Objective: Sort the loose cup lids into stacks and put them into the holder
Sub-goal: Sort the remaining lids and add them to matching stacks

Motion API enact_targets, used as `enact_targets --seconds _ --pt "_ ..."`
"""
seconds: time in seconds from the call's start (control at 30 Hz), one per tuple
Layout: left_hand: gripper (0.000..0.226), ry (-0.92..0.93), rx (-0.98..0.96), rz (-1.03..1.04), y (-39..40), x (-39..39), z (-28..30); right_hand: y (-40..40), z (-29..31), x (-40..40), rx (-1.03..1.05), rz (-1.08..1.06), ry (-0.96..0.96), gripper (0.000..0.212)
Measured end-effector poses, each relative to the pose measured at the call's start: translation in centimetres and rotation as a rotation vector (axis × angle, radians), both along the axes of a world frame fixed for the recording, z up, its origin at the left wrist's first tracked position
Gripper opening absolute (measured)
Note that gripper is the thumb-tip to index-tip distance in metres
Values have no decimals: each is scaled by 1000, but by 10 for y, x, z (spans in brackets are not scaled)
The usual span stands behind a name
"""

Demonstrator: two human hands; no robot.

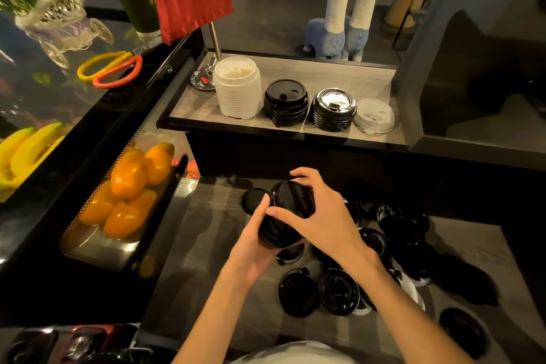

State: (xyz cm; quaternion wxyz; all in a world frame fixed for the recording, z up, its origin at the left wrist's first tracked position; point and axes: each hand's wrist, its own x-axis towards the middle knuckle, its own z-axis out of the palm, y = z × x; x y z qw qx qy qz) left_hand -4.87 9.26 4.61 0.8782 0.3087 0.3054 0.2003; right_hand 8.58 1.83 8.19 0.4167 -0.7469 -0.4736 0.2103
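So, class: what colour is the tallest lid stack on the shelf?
White, seen in the head view: the tallest stack.

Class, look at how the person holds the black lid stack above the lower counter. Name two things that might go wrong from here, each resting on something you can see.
1. The stack of black lids is tilted between the left hand and right hand; lids may slide out of the grip.
2. Loose black lids lie crowded right below on the lower counter; a dropped stack could scatter them and mix the types.
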Motion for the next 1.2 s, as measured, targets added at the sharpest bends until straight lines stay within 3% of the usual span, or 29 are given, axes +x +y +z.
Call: enact_targets --seconds 0.17,0.33,0.43,0.6,0.77,1.07,1.2 --pt "50 -19 -10 43 5 -2 -1 -5 11 8 -52 133 12 87" --pt "56 -72 -18 47 13 -8 -4 -8 23 32 -67 351 -24 80" --pt "58 -103 -50 54 12 -7 2 -8 24 35 -34 314 -70 80" --pt "53 -192 -71 76 13 -9 5 -8 23 39 158 45 79 70" --pt "55 -239 -62 81 12 -10 6 -10 19 34 126 0 74 68" --pt "64 -98 31 32 13 -12 3 -8 32 28 13 286 -43 75" --pt "79 -91 58 20 13 -13 9 -7 35 29 1 357 -53 70"
